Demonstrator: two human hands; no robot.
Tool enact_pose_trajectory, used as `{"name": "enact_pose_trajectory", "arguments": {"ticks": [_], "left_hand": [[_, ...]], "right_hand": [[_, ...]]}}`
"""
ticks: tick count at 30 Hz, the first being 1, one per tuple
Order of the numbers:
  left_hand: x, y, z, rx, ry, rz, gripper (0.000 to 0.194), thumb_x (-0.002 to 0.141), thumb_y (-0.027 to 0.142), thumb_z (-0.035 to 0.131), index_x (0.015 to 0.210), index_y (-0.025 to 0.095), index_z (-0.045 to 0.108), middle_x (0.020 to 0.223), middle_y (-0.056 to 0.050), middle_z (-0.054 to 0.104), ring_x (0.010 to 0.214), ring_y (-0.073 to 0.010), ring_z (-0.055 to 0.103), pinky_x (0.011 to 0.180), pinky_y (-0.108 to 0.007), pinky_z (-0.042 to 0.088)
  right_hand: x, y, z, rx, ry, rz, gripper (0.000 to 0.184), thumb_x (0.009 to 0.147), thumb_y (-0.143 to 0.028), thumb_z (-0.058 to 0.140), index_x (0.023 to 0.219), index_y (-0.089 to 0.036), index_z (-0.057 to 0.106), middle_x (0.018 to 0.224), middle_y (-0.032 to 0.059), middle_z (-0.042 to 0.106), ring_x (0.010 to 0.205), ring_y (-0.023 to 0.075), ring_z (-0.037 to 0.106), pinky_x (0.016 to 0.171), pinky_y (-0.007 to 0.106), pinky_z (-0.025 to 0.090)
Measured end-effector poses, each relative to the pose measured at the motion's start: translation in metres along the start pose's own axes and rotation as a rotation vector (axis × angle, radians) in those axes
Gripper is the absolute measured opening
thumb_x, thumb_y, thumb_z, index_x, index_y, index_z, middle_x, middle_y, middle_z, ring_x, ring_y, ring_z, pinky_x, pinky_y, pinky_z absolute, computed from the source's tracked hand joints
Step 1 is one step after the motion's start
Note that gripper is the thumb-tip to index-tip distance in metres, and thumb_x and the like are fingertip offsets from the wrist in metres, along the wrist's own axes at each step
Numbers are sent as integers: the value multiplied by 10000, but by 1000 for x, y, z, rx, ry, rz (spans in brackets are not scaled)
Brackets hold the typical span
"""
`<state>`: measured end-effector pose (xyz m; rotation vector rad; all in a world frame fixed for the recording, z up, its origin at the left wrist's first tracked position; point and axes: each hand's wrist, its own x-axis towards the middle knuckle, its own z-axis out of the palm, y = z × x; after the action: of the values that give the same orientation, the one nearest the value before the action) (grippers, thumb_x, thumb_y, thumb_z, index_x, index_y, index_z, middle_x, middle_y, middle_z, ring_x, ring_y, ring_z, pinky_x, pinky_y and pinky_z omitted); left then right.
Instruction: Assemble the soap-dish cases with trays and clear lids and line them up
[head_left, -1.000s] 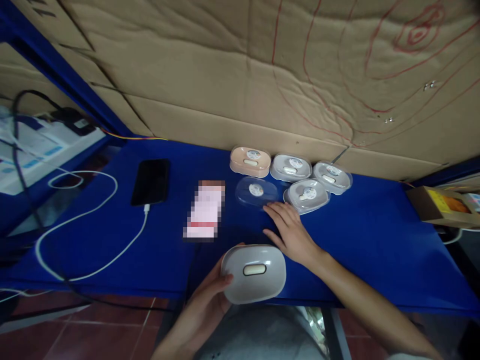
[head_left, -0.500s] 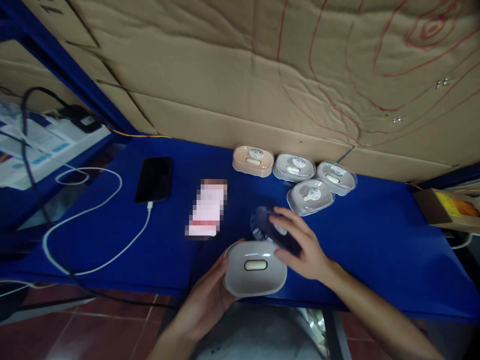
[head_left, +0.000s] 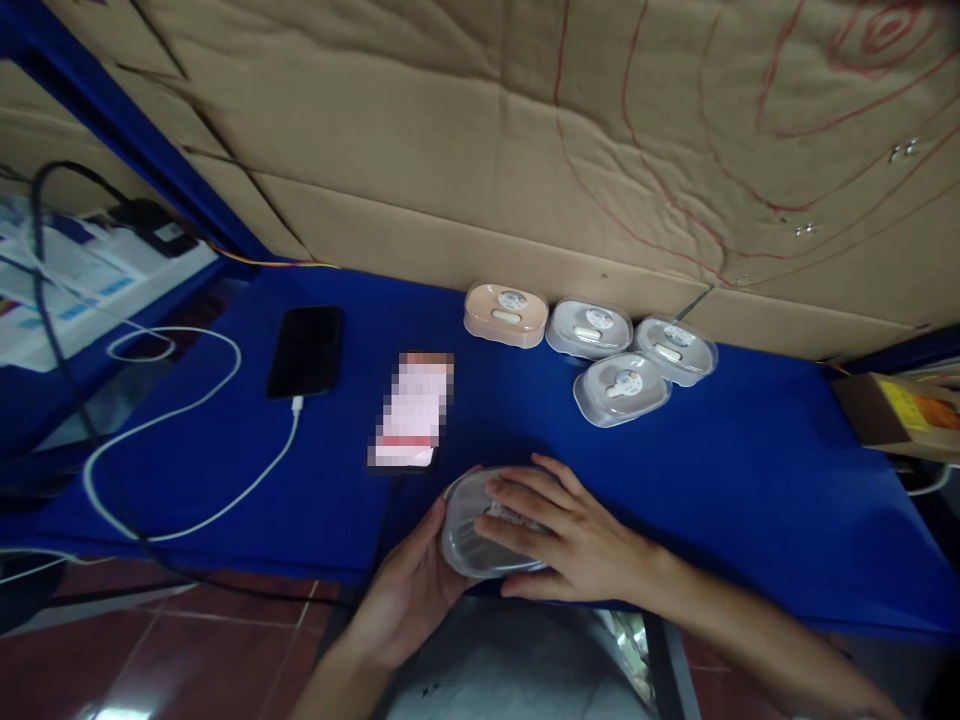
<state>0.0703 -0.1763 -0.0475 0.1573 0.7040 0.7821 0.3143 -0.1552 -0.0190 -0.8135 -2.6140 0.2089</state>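
Note:
At the near edge of the blue table I hold a white oval case with a clear plastic lid on top of it. My left hand grips the case from the left and below, fingers wrapped round it. My right hand lies flat over the lid, fingers spread and pressing on it. Further back stand a peach case and three white cases with clear lids, close to the cardboard wall.
A black phone on a white cable lies at the left, a second phone with a lit screen next to it. Cardboard sheets close the back. A small cardboard box sits at the right edge.
My right hand took the clear lid from the table behind, carried it toward me and laid it on the white case held by my left hand.

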Motion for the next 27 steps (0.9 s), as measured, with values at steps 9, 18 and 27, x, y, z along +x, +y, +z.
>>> {"name": "enact_pose_trajectory", "arguments": {"ticks": [9,18,27], "left_hand": [[0,-2,1,-32,49,32,537,1048,557,662,1508,281,654,1537,-92,667,1463,-324,588,1110,-405,564],[1,-3,4,-57,14,52,522,1052,548,664,1491,266,663,1604,-75,625,1508,-303,550,1114,-369,563],[-2,-10,-3,96,-11,162,716,921,614,803,1540,311,610,1567,-101,636,1426,-340,608,1112,-404,557]], "right_hand": [[0,-1,0,-69,-3,-50,580,1070,-578,620,1574,-299,556,1637,39,588,1576,277,437,1332,554,308],[3,6,-4,79,-16,10,659,1036,-605,663,1603,-301,522,1652,94,559,1596,281,414,1274,517,406],[-2,10,4,47,13,-43,628,1016,-542,718,1579,-321,551,1686,85,492,1635,322,329,1298,558,390]]}}
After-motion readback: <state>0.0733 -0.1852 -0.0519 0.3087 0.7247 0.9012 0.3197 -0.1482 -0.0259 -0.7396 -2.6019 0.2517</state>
